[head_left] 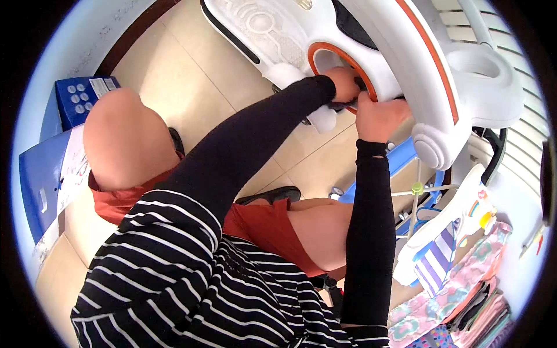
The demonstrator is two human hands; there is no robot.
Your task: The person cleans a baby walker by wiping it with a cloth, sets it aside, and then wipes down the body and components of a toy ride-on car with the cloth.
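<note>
A large white moulded-plastic item with orange trim (430,64), of a kind I cannot make out, fills the upper middle. It has an orange-rimmed round opening (314,55). My left hand (343,84) reaches into that opening with its fingers curled, and a small dark part shows at its fingertips. Close beside it, my right hand (382,118) is closed at the lower edge of the orange rim, thumb pointing up along it. What either hand grips is mostly hidden by the fingers and the rim.
A textured white footboard-like panel (261,29) extends up and left. Blue boxes (75,101) stand at the left wall. Rightward are a blue-wheeled frame (386,165), a rainbow-decorated white board (406,261), folded fabrics (478,316) and a white slatted rack (522,153).
</note>
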